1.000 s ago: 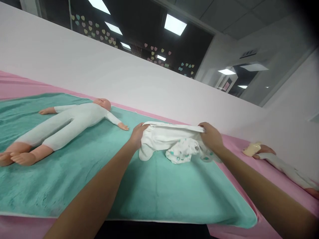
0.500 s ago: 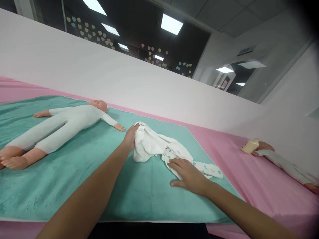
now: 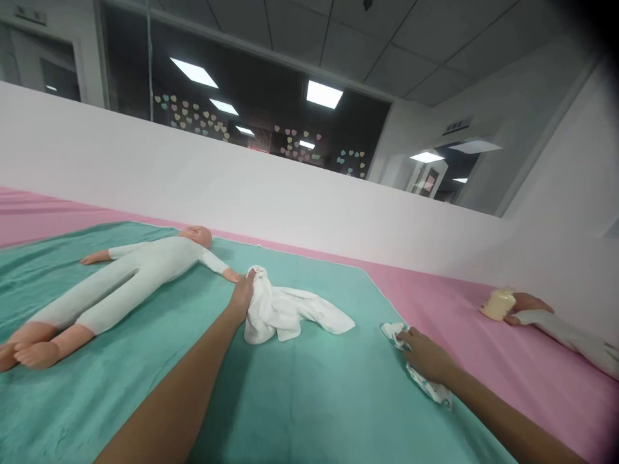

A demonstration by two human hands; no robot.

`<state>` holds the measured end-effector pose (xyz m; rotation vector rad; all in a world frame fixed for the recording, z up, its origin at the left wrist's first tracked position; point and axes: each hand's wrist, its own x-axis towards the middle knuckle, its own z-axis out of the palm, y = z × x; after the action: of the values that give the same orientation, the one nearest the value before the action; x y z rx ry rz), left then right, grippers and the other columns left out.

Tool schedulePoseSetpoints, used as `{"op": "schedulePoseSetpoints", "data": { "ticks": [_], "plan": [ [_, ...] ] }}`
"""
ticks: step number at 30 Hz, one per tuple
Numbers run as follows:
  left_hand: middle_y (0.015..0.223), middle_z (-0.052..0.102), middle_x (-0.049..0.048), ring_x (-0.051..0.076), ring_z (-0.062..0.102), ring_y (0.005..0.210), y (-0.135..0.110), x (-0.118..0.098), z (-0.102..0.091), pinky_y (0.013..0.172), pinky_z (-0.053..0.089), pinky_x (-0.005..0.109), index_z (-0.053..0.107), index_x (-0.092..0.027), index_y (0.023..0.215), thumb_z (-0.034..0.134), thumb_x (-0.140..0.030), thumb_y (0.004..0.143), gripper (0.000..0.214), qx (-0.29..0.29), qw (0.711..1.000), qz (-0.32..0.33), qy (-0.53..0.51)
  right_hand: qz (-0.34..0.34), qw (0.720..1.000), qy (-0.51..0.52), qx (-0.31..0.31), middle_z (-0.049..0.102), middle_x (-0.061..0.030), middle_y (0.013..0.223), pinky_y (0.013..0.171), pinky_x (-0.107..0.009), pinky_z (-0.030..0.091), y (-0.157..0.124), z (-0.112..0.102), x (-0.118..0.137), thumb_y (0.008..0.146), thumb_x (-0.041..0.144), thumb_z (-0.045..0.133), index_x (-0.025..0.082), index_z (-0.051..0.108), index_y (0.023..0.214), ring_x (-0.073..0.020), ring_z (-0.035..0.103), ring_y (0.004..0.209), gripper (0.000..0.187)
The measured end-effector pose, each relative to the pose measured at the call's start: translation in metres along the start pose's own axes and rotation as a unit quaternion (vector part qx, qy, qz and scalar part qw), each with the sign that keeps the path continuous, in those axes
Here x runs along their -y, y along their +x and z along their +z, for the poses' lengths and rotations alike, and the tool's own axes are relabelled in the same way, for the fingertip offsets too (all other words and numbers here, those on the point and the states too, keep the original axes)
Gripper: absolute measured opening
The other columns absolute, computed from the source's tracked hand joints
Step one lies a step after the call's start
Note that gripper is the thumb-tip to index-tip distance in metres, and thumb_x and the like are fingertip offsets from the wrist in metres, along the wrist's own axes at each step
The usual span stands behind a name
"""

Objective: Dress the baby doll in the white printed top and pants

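My left hand (image 3: 243, 298) is closed on the upper left end of a crumpled white garment (image 3: 290, 309), which trails to the right over the green blanket (image 3: 319, 393). Well to the right, my right hand (image 3: 425, 356) grips a small printed white cloth (image 3: 430, 388) with teal marks. Parts of that cloth stick out on both sides of the fingers; the rest is covered by the hand. On the left a baby doll (image 3: 155, 267) in a pale suit lies on its back, one hand close to my left hand.
Pink sheeting (image 3: 445, 309) lies under and beyond the blanket. At the far right a second doll (image 3: 565, 332) lies next to a cream-coloured bottle-like object (image 3: 499, 304). A white wall (image 3: 290, 206) with windows above it stands behind.
The printed cloth has come away from the white garment and moved right with my right hand, whose fingers have closed. My left hand still grips the white garment. The view has tilted up.
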<state>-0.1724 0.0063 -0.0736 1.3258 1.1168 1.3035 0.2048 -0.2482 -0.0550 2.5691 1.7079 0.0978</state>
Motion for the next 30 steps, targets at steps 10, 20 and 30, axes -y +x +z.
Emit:
{"op": "schedulePoseSetpoints", "data": {
  "ticks": [10, 20, 30],
  "plan": [
    [0.085, 0.064, 0.0038, 0.02, 0.056, 0.079, -0.097, -0.103, 0.029, 0.07, 0.043, 0.028, 0.061, -0.017, 0.088, 0.042, -0.052, 0.08, 0.04, 0.153, 0.973, 0.165, 0.042, -0.237, 0.865, 0.427, -0.119, 0.039, -0.0059, 0.135, 0.1, -0.036, 0.032, -0.013, -0.067, 0.174, 0.072, 0.047, 0.059, 0.025, 0.033, 0.133, -0.0231, 0.038, 0.122, 0.07],
    [0.084, 0.065, 0.0034, 0.021, 0.057, 0.08, -0.15, -0.232, -0.033, 0.066, 0.045, 0.026, 0.063, -0.019, 0.089, 0.056, -0.05, 0.073, 0.036, 0.249, 0.962, 0.097, 0.059, -0.389, 0.659, 0.63, 0.132, 0.058, -0.0039, 0.109, 0.083, -0.034, 0.043, -0.038, -0.16, 0.193, 0.068, 0.036, 0.067, 0.024, 0.053, 0.115, -0.0207, 0.055, 0.096, 0.05],
    [0.076, 0.062, 0.0013, 0.018, 0.056, 0.067, -0.185, -0.267, -0.072, 0.054, 0.039, 0.022, 0.064, -0.022, 0.072, 0.058, -0.049, 0.07, 0.028, 0.219, 0.928, 0.126, 0.275, -0.393, 0.616, 0.654, 0.197, 0.047, 0.0041, 0.065, 0.057, -0.021, 0.035, -0.075, -0.184, 0.164, 0.063, 0.034, 0.072, 0.016, 0.049, 0.069, -0.0086, 0.045, 0.06, 0.03]
  ]
}}
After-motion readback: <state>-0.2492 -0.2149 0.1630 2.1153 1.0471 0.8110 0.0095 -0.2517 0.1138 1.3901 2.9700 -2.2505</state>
